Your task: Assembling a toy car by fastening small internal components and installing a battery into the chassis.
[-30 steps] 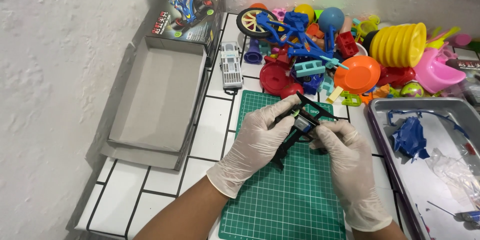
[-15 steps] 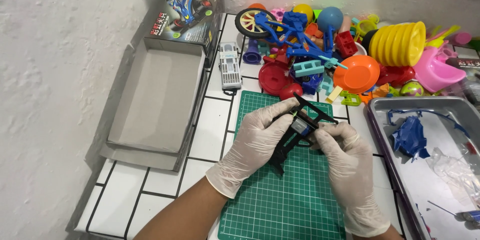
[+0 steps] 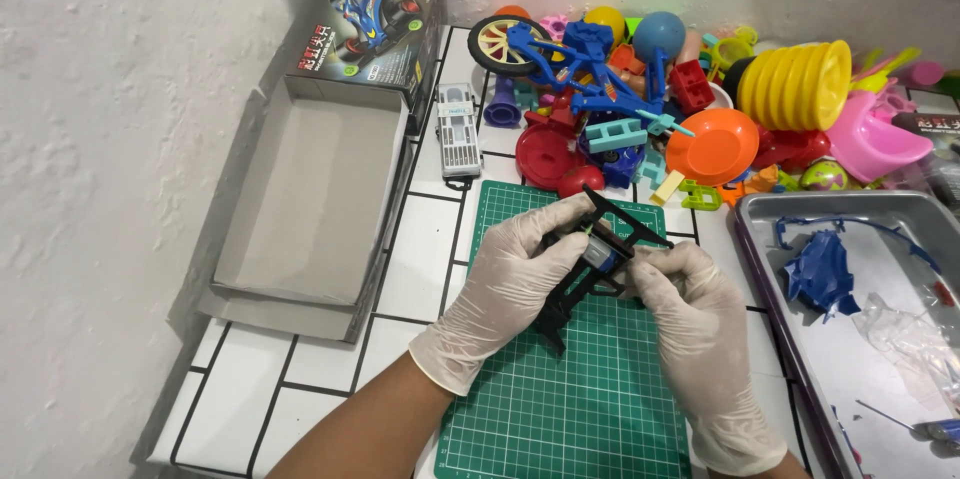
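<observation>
Both my hands wear white gloves and meet over a green cutting mat. My left hand grips a black plastic toy-car frame from the left side. My right hand holds the frame's right side, fingers pinched at a small grey-blue part seated in the frame. The frame is tilted, one end touching the mat and the other raised.
An empty cardboard box tray and its printed lid lie at the left. A screwdriver set case sits beside them. A heap of colourful plastic toys fills the back. A metal tray with blue parts is at right.
The hands and the black frame stay in nearly the same spot; the fingers shift slightly on the small part.
</observation>
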